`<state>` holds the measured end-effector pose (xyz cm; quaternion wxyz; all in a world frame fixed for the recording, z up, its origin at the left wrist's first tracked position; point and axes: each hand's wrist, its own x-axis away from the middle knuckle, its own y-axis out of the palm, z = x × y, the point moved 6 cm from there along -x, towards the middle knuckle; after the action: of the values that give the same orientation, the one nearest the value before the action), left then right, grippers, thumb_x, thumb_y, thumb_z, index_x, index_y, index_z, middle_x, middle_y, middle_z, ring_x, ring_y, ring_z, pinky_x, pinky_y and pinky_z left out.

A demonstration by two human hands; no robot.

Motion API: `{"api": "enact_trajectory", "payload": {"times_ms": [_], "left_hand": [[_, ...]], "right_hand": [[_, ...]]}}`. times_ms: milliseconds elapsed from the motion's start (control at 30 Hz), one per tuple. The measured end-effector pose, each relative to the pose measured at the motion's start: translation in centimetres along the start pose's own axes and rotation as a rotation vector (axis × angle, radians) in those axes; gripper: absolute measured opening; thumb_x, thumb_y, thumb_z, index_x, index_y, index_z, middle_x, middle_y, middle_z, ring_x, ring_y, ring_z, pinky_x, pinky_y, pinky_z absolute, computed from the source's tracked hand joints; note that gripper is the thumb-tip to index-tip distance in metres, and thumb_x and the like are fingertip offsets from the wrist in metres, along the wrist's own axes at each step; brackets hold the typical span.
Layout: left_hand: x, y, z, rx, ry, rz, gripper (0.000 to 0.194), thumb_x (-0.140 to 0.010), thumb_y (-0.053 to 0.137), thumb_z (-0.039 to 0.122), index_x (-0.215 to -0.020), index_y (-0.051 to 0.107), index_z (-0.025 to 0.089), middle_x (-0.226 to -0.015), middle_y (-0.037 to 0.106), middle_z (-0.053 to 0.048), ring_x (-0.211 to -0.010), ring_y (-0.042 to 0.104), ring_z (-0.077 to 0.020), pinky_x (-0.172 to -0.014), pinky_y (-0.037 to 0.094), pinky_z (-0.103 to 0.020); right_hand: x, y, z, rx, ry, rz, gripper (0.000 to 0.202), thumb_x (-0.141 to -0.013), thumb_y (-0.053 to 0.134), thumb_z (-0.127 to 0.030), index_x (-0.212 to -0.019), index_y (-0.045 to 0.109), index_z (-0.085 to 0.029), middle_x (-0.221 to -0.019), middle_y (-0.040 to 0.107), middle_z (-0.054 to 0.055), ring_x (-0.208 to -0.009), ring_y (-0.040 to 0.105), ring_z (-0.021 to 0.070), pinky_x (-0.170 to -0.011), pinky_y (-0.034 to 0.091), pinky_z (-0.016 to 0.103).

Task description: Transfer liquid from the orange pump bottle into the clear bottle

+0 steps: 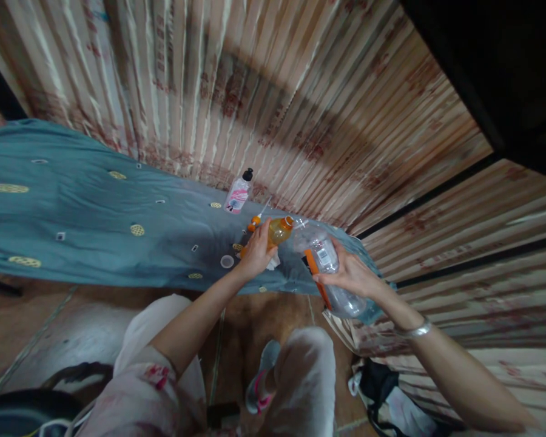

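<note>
My left hand [255, 252] is closed around an amber bottle [280, 229], its open mouth pointing up and to the right. In my right hand [352, 272] is a large clear plastic bottle [318, 243] with an orange and white label, tilted so that its neck meets or nearly meets the amber bottle's mouth. I cannot tell whether liquid is passing between them. Just behind my left hand, an orange pump top [254, 223] with a thin pale tube lies on the teal cloth [177, 224]. Something white, partly hidden, sits beneath my left hand.
A clear bottle with a pink label and black top [239, 193] stands near the curtain [273, 103]. To the left of my hand lies a small round clear lid [227, 261]. A black and white bag [386, 388] rests on the floor at right. Black frame bars cross the right side.
</note>
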<state>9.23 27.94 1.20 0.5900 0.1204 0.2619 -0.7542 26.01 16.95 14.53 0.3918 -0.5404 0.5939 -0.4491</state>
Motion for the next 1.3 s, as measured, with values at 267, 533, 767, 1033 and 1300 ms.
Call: {"api": "enact_trajectory", "payload": {"times_ms": [267,533,767,1033,1300], "left_hand": [[0.7,0.3,1.1,-0.029,0.068,-0.049,0.077,-0.078,0.059,0.013,-0.146,0.024,0.019,-0.145,0.039,-0.016,-0.138,0.036,-0.0301,-0.115,0.029,-0.050],[1.3,0.7,2.0,-0.085,0.096,-0.108,0.078,-0.077,0.058,0.009,-0.146,0.023,0.017,-0.145,0.040,-0.018,-0.137,0.036,-0.0298,-0.114,0.031,-0.049],[1.4,1.0,2.6,-0.176,0.124,-0.125,0.078,-0.078,0.060,0.009,-0.145,0.022,0.017,-0.144,0.041,-0.017,-0.136,0.039,-0.0297,-0.111,0.035,-0.048],[1.6,1.2,2.6,-0.203,0.152,-0.128,0.078,-0.079,0.059,0.010,-0.146,0.021,0.019,-0.144,0.042,-0.017,-0.136,0.038,-0.0293,-0.110,0.036,-0.049],[1.7,1.4,2.9,-0.205,0.183,-0.125,0.075,-0.079,0.057,0.010,-0.145,0.022,0.018,-0.143,0.042,-0.017,-0.135,0.039,-0.0294,-0.111,0.035,-0.049]], "right_hand": [[1.1,-0.4,0.7,0.074,-0.029,-0.007,0.108,-0.055,0.076,-0.057,-0.144,0.036,-0.012,-0.087,0.071,0.006,-0.080,0.068,0.0326,-0.067,0.048,0.036],[2.4,-0.8,1.4,0.133,0.010,-0.061,0.109,-0.057,0.075,-0.057,-0.146,0.031,-0.011,-0.091,0.070,0.009,-0.083,0.067,0.0335,-0.071,0.048,0.038],[3.2,-1.1,1.2,0.192,0.032,-0.159,0.108,-0.064,0.070,-0.057,-0.149,0.021,-0.013,-0.106,0.067,0.011,-0.098,0.065,0.0328,-0.081,0.048,0.039],[3.5,-1.6,1.2,0.229,0.027,-0.204,0.104,-0.067,0.068,-0.059,-0.148,0.022,-0.015,-0.103,0.068,0.008,-0.095,0.066,0.0306,-0.078,0.049,0.035],[3.8,-1.8,1.4,0.277,0.051,-0.227,0.102,-0.068,0.067,-0.057,-0.148,0.021,-0.014,-0.092,0.069,0.006,-0.085,0.068,0.0280,-0.071,0.048,0.033]]}}
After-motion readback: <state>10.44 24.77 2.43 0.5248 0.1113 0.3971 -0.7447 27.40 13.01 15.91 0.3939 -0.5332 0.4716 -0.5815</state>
